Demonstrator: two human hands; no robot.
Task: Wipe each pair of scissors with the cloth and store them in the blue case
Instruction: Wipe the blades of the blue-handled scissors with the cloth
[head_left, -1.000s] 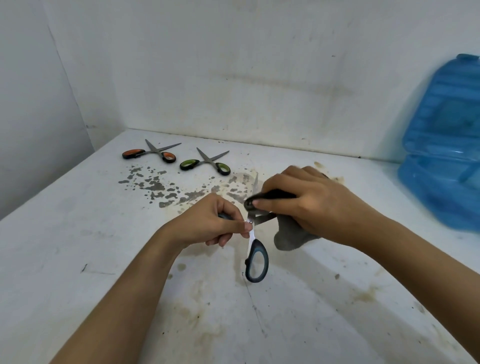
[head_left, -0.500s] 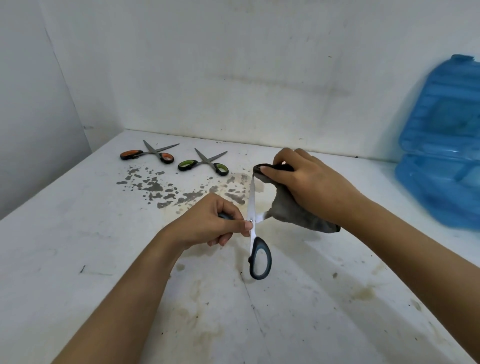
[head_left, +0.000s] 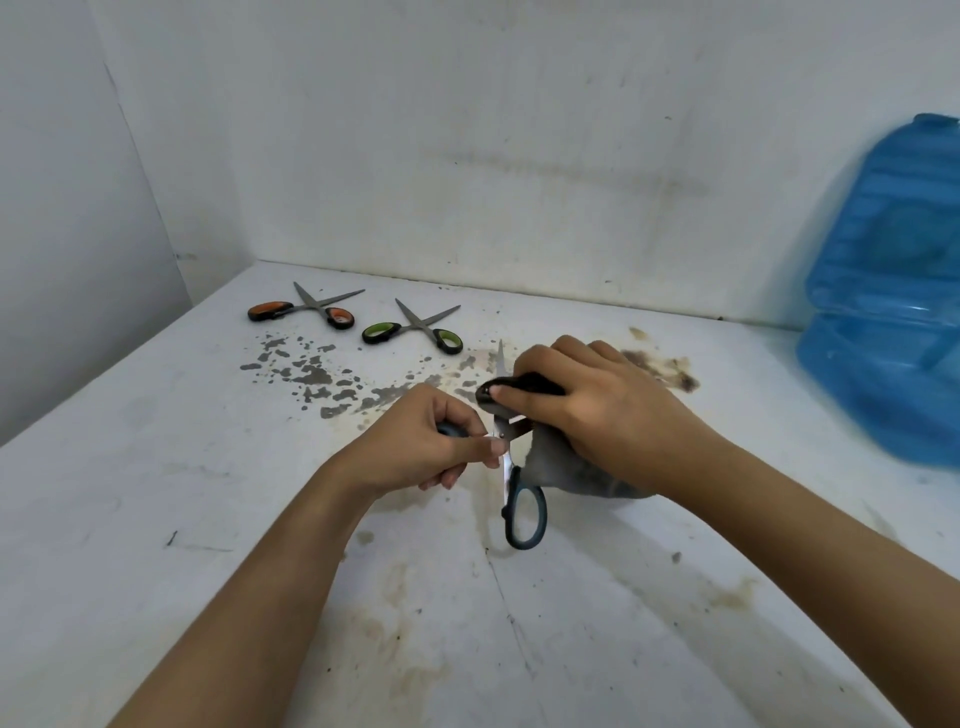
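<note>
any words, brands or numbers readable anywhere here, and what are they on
None can be read.
blue case: moulded shapes only, blurred, no legible lettering.
blue-handled scissors, orange-handled scissors, green-handled scissors: no marking legible.
cloth, table, wall: only stains.

Right hand slid cloth back down blade.

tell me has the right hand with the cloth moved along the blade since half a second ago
Yes. The right hand with the cloth has slid back down the blade toward the left hand, nearer than before.
</note>
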